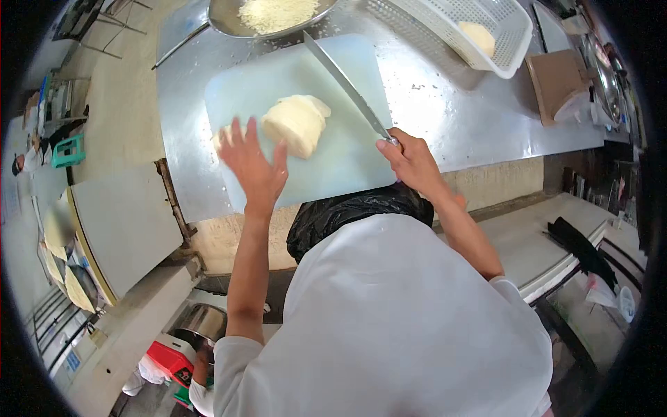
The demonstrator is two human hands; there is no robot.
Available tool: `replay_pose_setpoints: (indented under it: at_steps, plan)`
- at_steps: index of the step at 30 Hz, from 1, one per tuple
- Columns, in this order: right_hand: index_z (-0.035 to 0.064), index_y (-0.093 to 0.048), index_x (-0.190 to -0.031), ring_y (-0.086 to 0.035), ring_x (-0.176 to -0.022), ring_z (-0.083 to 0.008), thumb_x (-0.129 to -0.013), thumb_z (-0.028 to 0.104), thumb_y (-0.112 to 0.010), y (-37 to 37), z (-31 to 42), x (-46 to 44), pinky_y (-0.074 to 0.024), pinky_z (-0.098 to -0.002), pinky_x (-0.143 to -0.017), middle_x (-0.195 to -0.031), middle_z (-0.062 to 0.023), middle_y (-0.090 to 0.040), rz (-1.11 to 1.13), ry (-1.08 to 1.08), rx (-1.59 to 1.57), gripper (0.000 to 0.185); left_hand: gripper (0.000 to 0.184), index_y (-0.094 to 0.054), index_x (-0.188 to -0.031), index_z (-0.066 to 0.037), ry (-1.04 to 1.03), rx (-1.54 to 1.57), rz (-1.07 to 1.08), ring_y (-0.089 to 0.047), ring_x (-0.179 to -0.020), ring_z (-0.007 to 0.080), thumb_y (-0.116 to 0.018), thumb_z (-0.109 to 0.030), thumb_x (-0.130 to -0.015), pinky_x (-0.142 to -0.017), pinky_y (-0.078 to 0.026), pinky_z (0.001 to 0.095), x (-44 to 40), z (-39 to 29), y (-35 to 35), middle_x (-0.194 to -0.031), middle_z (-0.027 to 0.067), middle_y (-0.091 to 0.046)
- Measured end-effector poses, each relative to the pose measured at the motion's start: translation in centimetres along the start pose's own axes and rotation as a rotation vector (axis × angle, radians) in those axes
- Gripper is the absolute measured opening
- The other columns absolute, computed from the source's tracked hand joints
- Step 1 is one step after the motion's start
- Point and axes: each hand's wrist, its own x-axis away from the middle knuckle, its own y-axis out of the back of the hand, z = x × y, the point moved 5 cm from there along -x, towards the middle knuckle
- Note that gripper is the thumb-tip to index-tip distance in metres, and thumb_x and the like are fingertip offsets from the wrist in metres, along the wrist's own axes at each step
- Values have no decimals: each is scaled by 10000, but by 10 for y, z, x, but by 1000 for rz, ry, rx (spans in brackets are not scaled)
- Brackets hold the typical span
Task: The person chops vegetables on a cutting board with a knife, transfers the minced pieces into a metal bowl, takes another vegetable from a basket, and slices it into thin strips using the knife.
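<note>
A pale, cream-white peeled vegetable chunk, with cut slices along it, lies on the translucent cutting board. Its exact kind cannot be made out. My left hand is spread just left of the chunk, over the board's left edge, fingers apart. A bit of the same pale stuff shows by its fingertips, partly hidden. In my right hand, at the board's right side, is the handle of a long kitchen knife. Its blade points away over the board, apart from the chunk.
At the far edge stands a metal bowl holding pale shreds. A white perforated basket with a pale piece sits at back right. Brown cardboard lies farther right on the metal table. A black plastic bag hangs at the near edge.
</note>
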Motion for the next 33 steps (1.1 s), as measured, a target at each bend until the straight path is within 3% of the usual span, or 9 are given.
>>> replay_pose_setpoints:
  at_steps: [1, 4, 10, 16, 22, 25, 28, 31, 33]
  plan:
    - [-61, -680, -1175, -516, -586, -158, -1031, 376, -655, 0, -8, 0, -434, -350, -568, -647, -94, -576, -15, -9, 10, 461, 660, -532, -1503, -99, -55, 96, -27, -319, -1475, 513, -713, -390, -939, -1175, -230, 724, -12, -12, 0, -1600, 254, -392]
    - [-63, -677, -1122, -518, -576, -175, -1034, 403, -643, -3, -15, -2, -437, -370, -568, -634, -102, -563, -29, -31, -45, 475, 687, -548, -1513, -167, -202, -68, 217, -337, -1482, 486, -716, -480, -925, -1132, -274, 751, -53, -59, -26, -1624, 180, -405]
    - [-61, -672, -1108, -529, -584, -204, -1033, 406, -637, 2, -15, -3, -444, -387, -577, -634, -136, -559, 1, -17, -46, 475, 699, -547, -1531, -216, -96, -182, 413, -406, -1455, 464, -702, -526, -923, -1087, -370, 709, -52, -52, -58, -1633, 123, -432]
    - [-70, -672, -1119, -560, -595, -233, -1020, 373, -655, 2, -9, -1, -467, -392, -598, -659, -167, -600, -6, -43, -60, 454, 727, -546, -1532, -223, -200, -185, 363, -474, -1382, 419, -763, -471, -885, -1068, -394, 634, -50, -52, -63, -1534, 120, -520]
    - [-82, -660, -1116, -563, -559, -200, -1022, 365, -661, 6, -9, -2, -472, -375, -572, -644, -153, -595, -27, -18, -94, 456, 557, -688, -1371, -175, -182, -69, 279, -481, -1358, 373, -773, -428, -882, -1077, -374, 622, -48, -59, -49, -1448, 144, -569]
    - [-77, -625, -1253, -536, -472, -120, -1043, 357, -645, 6, -8, -3, -450, -304, -458, -604, -48, -551, 41, -58, -149, 483, 512, -726, -1300, -147, -67, -178, 247, -488, -1359, 379, -774, -428, -876, -1075, -364, 643, -52, -66, -54, -1456, 137, -568]
    - [-81, -621, -1256, -539, -474, -120, -1044, 363, -640, 8, -5, -4, -448, -303, -451, -604, -49, -552, 64, -97, -160, 492, 542, -730, -1289, -134, 31, -148, 284, -477, -1389, 396, -782, -457, -857, -1079, -350, 671, -55, -56, -76, -1497, 143, -548]
    - [-84, -617, -1253, -538, -474, -119, -1045, 373, -637, 7, -6, -5, -449, -303, -453, -601, -47, -550, 57, -96, -157, 503, 622, -647, -1393, -124, 0, -198, 309, -471, -1378, 433, -776, -421, -862, -1072, -341, 692, -50, -59, -72, -1514, 174, -520]
    - [-60, -629, -1103, -535, -467, -131, -1042, 388, -636, 6, -5, -5, -451, -318, -462, -593, -56, -554, 54, -89, -157, 452, 736, -546, -1493, -127, -67, -198, 322, -467, -1397, 421, -776, -430, -863, -1081, -352, 675, -45, -66, -61, -1581, 173, -457]
